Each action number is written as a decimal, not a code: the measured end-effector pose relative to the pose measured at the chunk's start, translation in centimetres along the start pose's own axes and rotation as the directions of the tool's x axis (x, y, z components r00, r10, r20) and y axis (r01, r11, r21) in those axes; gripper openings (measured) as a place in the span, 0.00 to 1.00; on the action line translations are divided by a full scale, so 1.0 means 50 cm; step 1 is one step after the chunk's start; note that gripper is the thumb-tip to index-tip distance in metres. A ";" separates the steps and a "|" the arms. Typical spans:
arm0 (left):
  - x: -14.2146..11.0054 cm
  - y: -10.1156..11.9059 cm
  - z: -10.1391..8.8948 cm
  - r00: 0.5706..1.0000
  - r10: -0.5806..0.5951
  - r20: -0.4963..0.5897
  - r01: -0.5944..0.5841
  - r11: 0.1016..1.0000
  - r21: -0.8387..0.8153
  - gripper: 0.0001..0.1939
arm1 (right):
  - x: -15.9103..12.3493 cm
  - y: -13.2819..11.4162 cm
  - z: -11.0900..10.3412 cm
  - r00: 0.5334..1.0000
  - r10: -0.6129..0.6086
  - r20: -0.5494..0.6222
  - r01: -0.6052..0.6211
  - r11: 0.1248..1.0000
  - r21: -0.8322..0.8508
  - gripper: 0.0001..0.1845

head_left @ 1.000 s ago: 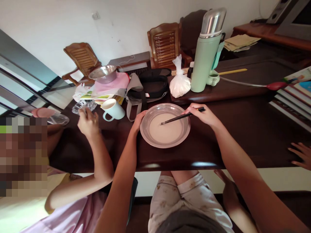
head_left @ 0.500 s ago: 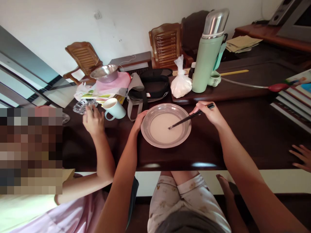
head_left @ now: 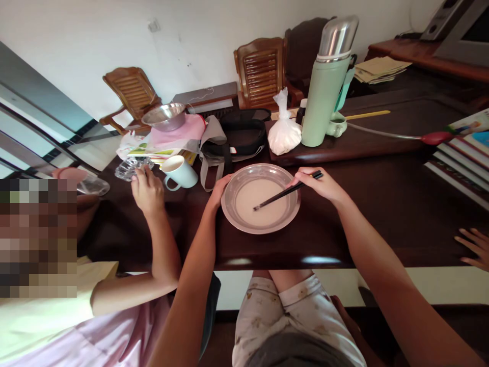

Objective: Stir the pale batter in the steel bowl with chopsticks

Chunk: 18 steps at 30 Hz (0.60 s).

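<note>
Two slatted wooden armchairs (head_left: pixel 262 71) stand at the far side of the room, before a pale wall (head_left: pixel 95 30). Nearer lies a dark, glossy wooden table (head_left: pixel 382 214), with stacked books (head_left: pixel 458 165) at its right and a person's hand (head_left: pixel 476 247) near the right edge.

At the table's near edge, in the middle, sits a wide-rimmed metal bowl (head_left: pixel 260 229) holding a cloudy, off-white liquid (head_left: pixel 254 191). The left hand (head_left: pixel 220 191) grips the bowl's left rim; the right hand (head_left: pixel 315 182), apart from it at the right side, is closed around dark chopsticks (head_left: pixel 282 194) slanting down left, their tips at the liquid.

Beyond the bowl, a knotted clear plastic bag (head_left: pixel 284 136) bulges with white powder, just left of a tall, pale green thermos (head_left: pixel 324 99) with a steel cap. To the left is a pale blue mug (head_left: pixel 184 173); its contents I cannot tell. Farther left, a steel basin (head_left: pixel 175 121) rests on pink material (head_left: pixel 191 133), and another person's hand (head_left: pixel 147 191) reaches to a clear ribbed dish (head_left: pixel 125 169).
</note>
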<state>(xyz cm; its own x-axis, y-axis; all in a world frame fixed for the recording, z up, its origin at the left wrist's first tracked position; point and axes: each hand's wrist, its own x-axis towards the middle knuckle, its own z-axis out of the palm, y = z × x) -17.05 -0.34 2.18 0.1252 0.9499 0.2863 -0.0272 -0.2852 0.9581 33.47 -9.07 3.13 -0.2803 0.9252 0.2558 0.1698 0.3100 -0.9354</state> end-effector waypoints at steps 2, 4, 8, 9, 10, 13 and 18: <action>-0.002 0.000 0.002 0.984 0.117 -0.135 -0.123 0.992 -0.033 0.25 | 0.001 0.000 0.001 0.999 -0.018 -0.033 0.017 1.000 -0.026 0.18; -0.003 0.000 0.004 0.964 0.196 -0.181 -0.206 0.978 -0.039 0.23 | 0.001 0.000 -0.003 0.992 -0.017 -0.129 0.012 0.999 -0.040 0.19; -0.002 -0.001 0.008 0.960 0.235 -0.152 -0.228 0.972 0.063 0.25 | -0.001 -0.002 -0.003 0.995 0.023 -0.098 -0.023 1.000 0.003 0.21; -0.001 -0.001 0.008 0.959 0.226 -0.171 -0.217 0.974 0.071 0.25 | 0.000 -0.001 0.000 0.999 0.015 -0.046 -0.015 1.000 0.009 0.20; -0.001 -0.001 0.008 0.959 0.207 -0.193 -0.198 0.978 0.062 0.25 | 0.001 -0.001 0.002 1.000 0.001 -0.006 -0.001 1.000 0.008 0.19; -0.002 -0.001 0.008 0.965 0.143 -0.220 -0.146 0.989 0.005 0.25 | 0.002 0.004 0.002 0.998 -0.040 -0.041 0.039 0.999 -0.013 0.17; 0.002 -0.006 0.002 0.970 0.151 -0.191 -0.135 0.986 0.095 0.30 | 0.000 0.002 -0.004 0.992 0.016 -0.129 -0.015 1.000 0.008 0.21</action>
<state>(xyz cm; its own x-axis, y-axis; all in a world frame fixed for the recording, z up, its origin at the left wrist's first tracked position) -16.94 -0.20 1.94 -0.0723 0.9025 0.4245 0.0507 -0.4217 0.9053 33.66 -8.99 3.07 -0.1534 0.9505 0.2701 0.1665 0.2943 -0.9411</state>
